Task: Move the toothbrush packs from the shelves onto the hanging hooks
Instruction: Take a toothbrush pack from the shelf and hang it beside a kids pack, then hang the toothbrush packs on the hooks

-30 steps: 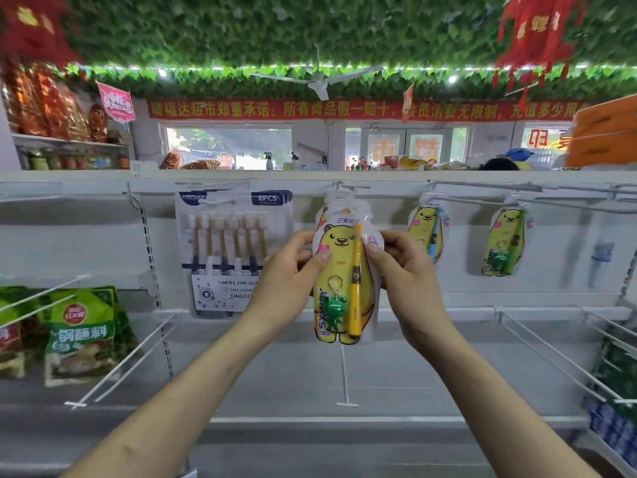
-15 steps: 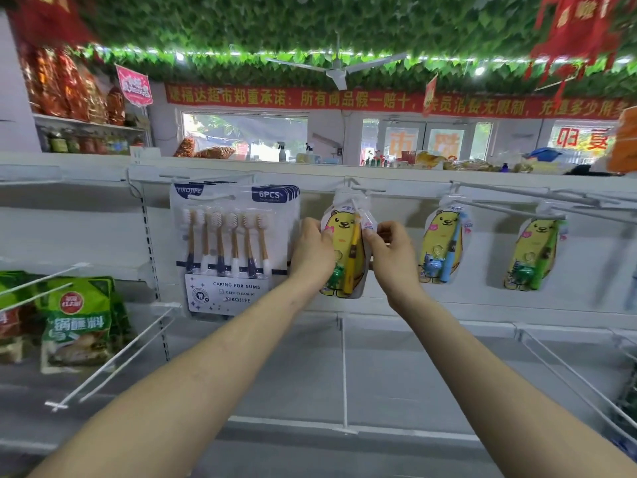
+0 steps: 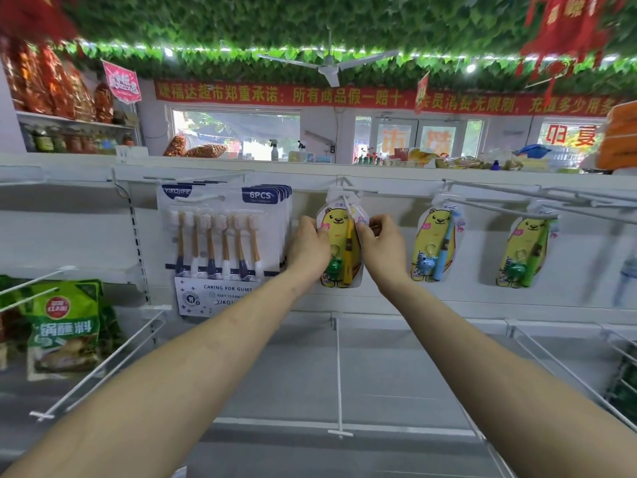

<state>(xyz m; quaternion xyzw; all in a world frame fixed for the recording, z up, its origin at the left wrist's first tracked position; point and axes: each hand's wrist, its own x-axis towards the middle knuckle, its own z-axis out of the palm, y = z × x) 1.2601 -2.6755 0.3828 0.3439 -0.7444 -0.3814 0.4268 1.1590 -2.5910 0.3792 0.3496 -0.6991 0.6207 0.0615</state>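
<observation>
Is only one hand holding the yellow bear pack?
No, the left hand and right hand both pinch the yellow bear pack by its sides.

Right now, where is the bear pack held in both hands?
Head view, centre: the bear pack is at a hook, pinched between left hand and right hand, six-brush pack to its left, blue-brush pack to its right.

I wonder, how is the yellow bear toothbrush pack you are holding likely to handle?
Probably light: the left hand and right hand pinch the bear pack by its edges alone. Its flat shape suggests fair stiffness. The glossy plastic front may be slippery.
</observation>
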